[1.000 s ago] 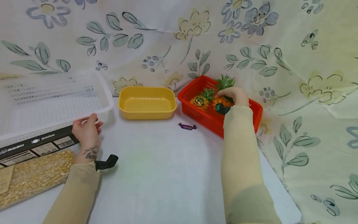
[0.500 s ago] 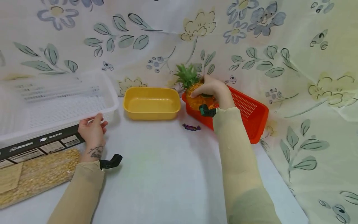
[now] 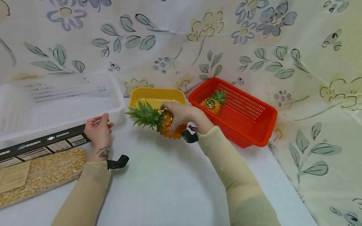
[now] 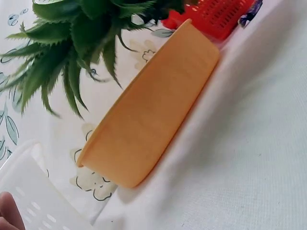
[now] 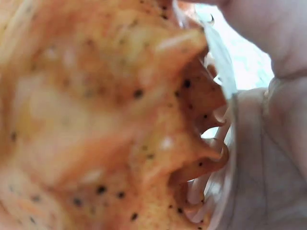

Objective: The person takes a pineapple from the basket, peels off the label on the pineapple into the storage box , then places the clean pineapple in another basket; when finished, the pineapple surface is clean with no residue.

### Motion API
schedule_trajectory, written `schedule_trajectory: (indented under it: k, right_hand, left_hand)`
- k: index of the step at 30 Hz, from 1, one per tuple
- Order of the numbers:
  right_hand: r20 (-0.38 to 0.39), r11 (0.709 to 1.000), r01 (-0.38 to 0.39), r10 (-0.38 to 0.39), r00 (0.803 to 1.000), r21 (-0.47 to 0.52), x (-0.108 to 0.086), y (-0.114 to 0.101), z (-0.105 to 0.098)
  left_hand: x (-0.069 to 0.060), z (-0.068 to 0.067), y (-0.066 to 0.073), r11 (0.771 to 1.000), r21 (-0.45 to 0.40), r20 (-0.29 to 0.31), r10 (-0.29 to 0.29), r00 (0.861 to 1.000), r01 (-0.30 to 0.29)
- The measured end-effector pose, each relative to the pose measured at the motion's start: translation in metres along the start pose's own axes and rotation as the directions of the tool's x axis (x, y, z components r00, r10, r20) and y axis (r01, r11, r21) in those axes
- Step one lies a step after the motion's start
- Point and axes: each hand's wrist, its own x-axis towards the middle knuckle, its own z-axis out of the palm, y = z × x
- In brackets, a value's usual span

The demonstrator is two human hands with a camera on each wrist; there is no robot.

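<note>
The right hand (image 3: 183, 114) grips a pineapple (image 3: 162, 123) with curled fingers; at nine o'clock the left hand (image 3: 99, 131) touches a white basket (image 3: 70, 105), hold unclear.

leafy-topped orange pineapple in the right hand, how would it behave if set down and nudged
The orange pineapple might roll, being rounded, though probably unevenly because its spiky green crown juts from one end. Those thin, splayed leaves would likely flex.
</note>
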Motion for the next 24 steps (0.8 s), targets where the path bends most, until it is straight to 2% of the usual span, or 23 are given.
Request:
schedule_trajectory:
  k: [5,10,22,24]
  right_hand:
    - [0.084,0.993,0.047,-0.038,0.996,-0.108,0.009,-0.003,0.020]
    - [0.138,0.983,0.081,-0.059,0.989,-0.166,0.019,-0.003,0.035]
    - [0.148,0.977,0.070,-0.040,0.988,-0.204,0.035,0.000,0.047]
    - [0.146,0.977,0.067,-0.038,0.989,-0.203,0.036,0.000,0.047]
  left_hand:
    - [0.002,0.001,-0.005,0.997,-0.026,-0.042,0.065,0.997,-0.067]
    - [0.001,0.002,-0.005,0.995,-0.055,-0.051,0.079,0.996,-0.082]
    - [0.001,0.001,-0.004,0.995,-0.070,-0.041,0.066,0.997,-0.068]
    - [0.000,0.001,-0.004,0.997,-0.050,-0.031,0.065,0.997,-0.067]
